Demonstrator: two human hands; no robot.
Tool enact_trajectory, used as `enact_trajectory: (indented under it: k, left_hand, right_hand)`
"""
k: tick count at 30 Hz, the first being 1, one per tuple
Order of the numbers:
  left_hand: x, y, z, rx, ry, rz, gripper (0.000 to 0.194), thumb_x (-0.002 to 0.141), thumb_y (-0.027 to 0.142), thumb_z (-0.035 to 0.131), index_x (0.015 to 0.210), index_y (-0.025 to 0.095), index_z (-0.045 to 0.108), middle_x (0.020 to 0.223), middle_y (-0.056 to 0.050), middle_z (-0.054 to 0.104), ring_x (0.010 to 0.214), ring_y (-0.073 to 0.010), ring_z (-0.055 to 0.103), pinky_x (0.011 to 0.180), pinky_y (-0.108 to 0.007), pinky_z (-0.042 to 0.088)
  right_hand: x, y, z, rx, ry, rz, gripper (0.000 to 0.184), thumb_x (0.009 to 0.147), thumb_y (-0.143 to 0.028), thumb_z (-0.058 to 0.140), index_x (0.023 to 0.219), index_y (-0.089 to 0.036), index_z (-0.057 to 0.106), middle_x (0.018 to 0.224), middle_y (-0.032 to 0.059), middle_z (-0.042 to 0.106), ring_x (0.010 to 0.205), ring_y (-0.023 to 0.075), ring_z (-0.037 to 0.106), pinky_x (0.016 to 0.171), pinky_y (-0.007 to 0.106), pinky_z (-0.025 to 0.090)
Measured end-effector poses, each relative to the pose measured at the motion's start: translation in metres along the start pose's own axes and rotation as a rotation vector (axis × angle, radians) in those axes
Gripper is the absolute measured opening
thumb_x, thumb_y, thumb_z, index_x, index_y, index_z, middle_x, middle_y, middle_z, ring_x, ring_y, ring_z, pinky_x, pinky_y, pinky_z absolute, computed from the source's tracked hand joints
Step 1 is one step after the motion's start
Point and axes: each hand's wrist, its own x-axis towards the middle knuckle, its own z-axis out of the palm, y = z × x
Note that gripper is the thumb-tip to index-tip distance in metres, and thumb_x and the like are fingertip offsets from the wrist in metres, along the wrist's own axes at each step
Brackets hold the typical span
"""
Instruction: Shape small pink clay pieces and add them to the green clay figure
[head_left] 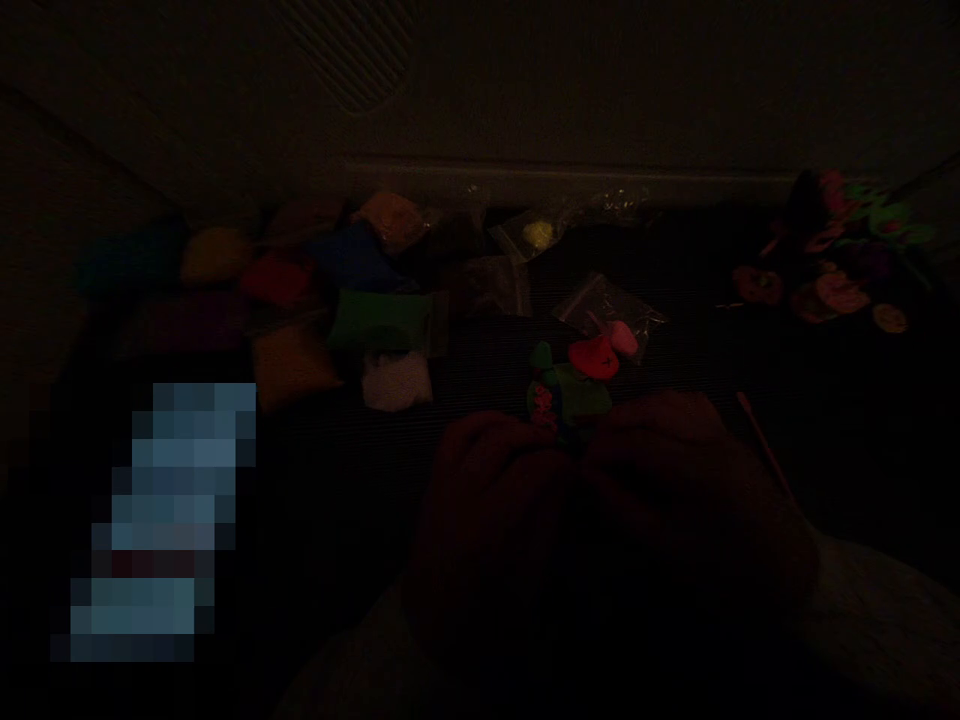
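The picture is very dark. My left hand (495,470) and my right hand (660,455) come together in the middle, fingers curled inward. Between and just beyond their fingertips shows a small clay figure (581,393), mostly green with a red-patterned patch at its left. Both hands appear closed on its near edge, though shadow hides the exact grip. Touching or close behind it are a red clay piece (594,358) with a dark cross mark and a pink clay lump (623,338). A clear plastic bag (600,300) lies behind these.
Packets of coloured clay spread at the left, among them a green packet (382,320), a white packet (397,382) and an orange packet (292,365). A bright blurred screen (169,510) is nearer. On the right lie a thin stick (765,445) and several clay shapes (840,290).
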Motion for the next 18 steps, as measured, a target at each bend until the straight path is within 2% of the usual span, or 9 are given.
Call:
enact_trajectory:
  k: [9,18]
  left_hand:
    - [-0.0002,-0.0017,-0.0008,0.004,0.005,0.026,0.015,0.067,0.016,0.057,0.081,0.021,0.059,0.088,0.001,0.059,0.089,-0.0148,0.045,0.076,-0.03,0.043]
    - [-0.0004,0.0005,-0.0002,-0.014,0.018,0.024,0.014,0.068,0.017,0.056,0.08,0.022,0.059,0.087,0.001,0.059,0.089,-0.0152,0.045,0.075,-0.03,0.043]
  right_hand:
    - [-0.0027,0.0015,-0.0022,-0.052,0.02,-0.004,0.011,0.072,-0.032,0.053,0.08,-0.028,0.06,0.087,-0.0032,0.058,0.082,0.0137,0.049,0.073,0.032,0.032]
    - [-0.0016,0.0036,-0.0004,-0.006,-0.01,-0.017,0.012,0.073,-0.031,0.052,0.079,-0.025,0.06,0.087,-0.0011,0.058,0.08,0.0135,0.05,0.072,0.032,0.034]
